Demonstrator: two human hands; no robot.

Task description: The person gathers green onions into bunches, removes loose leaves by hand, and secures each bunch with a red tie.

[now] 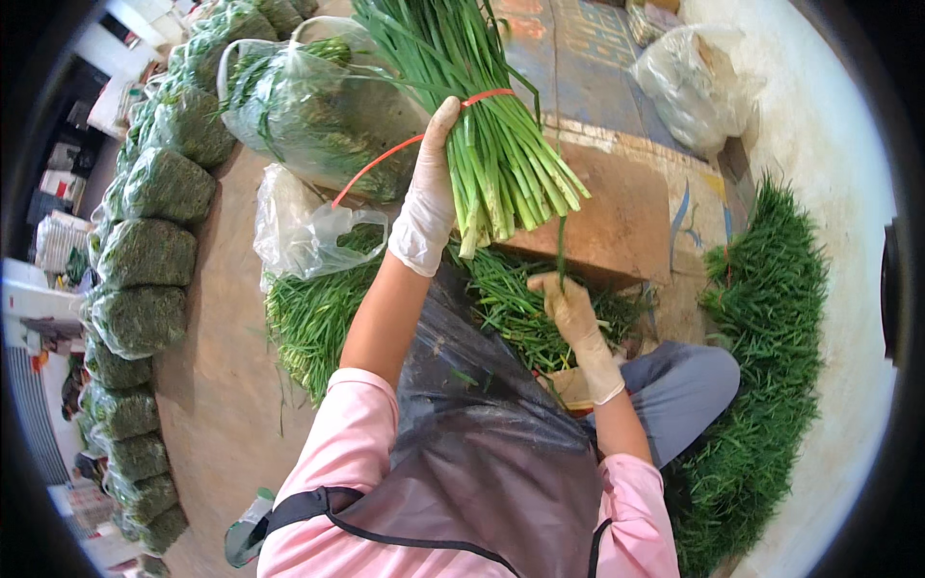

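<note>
My left hand (pixel 431 184), in a thin white glove, grips a thick bunch of garlic chives (pixel 498 155). A red tie (pixel 488 95) runs across the bunch, and its pale cut ends point down towards me. My right hand (pixel 571 314), gloved too, is lower down with thumb and fingers pinched on a single long green leaf (pixel 561 249). That leaf stretches up towards the bunch. Loose chives (pixel 513 311) lie under and beside my right hand, before my dark apron (pixel 462 404). Another heap of chives (pixel 318 325) is left of my lap, partly under a clear plastic bag (pixel 311 231).
A brown board or box (pixel 614 209) stands ahead of me. Filled plastic bags (pixel 148 253) line the left side; a larger bag of greens (pixel 318 115) is nearer. More chives (pixel 766 361) lie along the pale wall (pixel 853 303) at right, below a bundle of clear plastic (pixel 686 87).
</note>
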